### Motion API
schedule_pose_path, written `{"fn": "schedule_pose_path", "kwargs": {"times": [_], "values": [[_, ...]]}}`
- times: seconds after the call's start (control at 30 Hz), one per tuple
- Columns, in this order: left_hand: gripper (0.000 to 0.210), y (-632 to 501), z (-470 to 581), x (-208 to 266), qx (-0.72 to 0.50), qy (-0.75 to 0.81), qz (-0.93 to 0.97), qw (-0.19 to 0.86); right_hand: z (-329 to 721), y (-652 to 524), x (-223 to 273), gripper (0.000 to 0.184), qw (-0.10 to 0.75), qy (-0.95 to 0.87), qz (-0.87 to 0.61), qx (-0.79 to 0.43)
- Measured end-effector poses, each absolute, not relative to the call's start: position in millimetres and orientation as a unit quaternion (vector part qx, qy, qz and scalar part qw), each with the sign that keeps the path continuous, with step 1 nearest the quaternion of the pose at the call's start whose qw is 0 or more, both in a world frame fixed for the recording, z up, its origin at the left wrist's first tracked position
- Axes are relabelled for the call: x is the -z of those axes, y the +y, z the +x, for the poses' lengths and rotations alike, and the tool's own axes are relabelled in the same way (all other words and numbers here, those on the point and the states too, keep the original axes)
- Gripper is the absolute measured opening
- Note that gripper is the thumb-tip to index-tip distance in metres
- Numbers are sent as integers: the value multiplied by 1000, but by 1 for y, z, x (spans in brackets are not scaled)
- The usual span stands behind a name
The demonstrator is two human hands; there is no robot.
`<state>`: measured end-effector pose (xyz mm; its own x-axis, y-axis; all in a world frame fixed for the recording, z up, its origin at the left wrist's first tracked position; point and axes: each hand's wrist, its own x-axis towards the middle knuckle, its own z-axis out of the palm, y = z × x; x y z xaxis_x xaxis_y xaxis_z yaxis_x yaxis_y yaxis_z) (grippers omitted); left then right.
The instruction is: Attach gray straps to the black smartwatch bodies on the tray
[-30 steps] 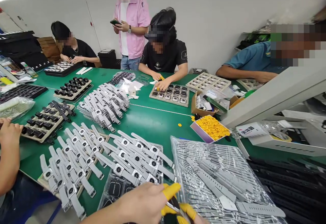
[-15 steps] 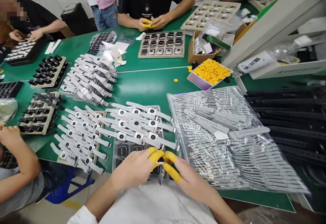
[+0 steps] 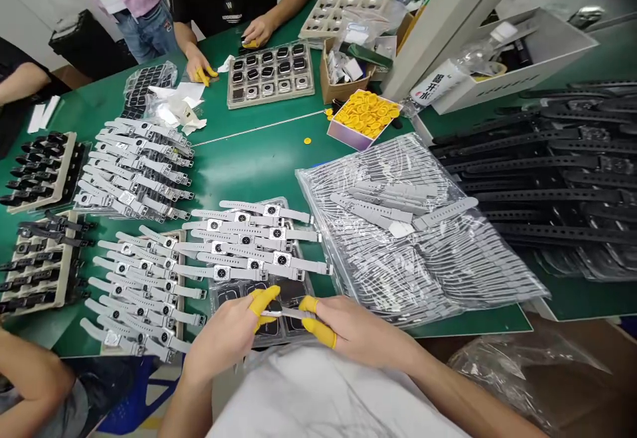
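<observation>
Yellow finger cots cover the thumb and index fingertips of both my hands. My left hand (image 3: 223, 333) is closed on a smartwatch (image 3: 272, 312), its case pinched between the fingertips. To its right, my right hand (image 3: 361, 326) pinches a grey watch strap (image 3: 294, 314) that extends from the case. Both hands are low over a dark compartment tray (image 3: 223, 295) near the table's front edge. Just beyond them, several watches with grey straps (image 3: 246, 240) lie in rows across that tray.
To the right lies a clear bag of grey straps (image 3: 423, 279), with loose straps on top. Black straps (image 3: 557, 192) fill the far right. A box of yellow finger cots (image 3: 365, 116) stands behind. More strapped watches (image 3: 144, 285) lie left. A co-worker's hand (image 3: 259, 30) is across the table.
My hands have moved apart, and the grey strap now shows stretched between them beside the watch case. The view has turned right. The co-worker opposite has separated their hands.
</observation>
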<state>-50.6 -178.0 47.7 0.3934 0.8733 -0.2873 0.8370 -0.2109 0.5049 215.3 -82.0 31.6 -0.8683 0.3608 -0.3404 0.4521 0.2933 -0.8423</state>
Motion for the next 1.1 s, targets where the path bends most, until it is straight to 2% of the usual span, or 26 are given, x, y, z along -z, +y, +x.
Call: {"fn": "schedule_pose_path", "kwargs": {"times": [0.17, 0.33, 0.5, 0.63, 0.8, 0.93, 1.0, 1.1], "values": [[72, -177, -64, -52, -23, 566, 766, 304, 217, -81, -34, 14, 57, 829, 255, 495], [37, -165, -68, -62, -13, 575, 777, 258, 229, -78, -28, 22, 64, 852, 275, 440], [42, -160, -74, -59, 3, 596, 767, 237, 237, -79, -20, 27, 106, 850, 320, 405], [28, -158, -73, -47, -15, 600, 765, 236, 235, -78, -14, 20, 106, 832, 389, 381], [23, -152, -60, -31, -5, 617, 778, 122, 240, -74, -9, 18, 87, 831, 425, 347], [8, -167, -49, -26, -114, 674, 730, 12, 257, -69, -10, 21, 58, 819, 435, 369], [5, -180, -46, -25, -154, 694, 703, -3, 268, -64, -10, 23, 23, 806, 466, 365], [5, -199, -41, -23, -106, 692, 713, 37, 280, -48, -7, 26, -57, 768, 565, 297]]}}
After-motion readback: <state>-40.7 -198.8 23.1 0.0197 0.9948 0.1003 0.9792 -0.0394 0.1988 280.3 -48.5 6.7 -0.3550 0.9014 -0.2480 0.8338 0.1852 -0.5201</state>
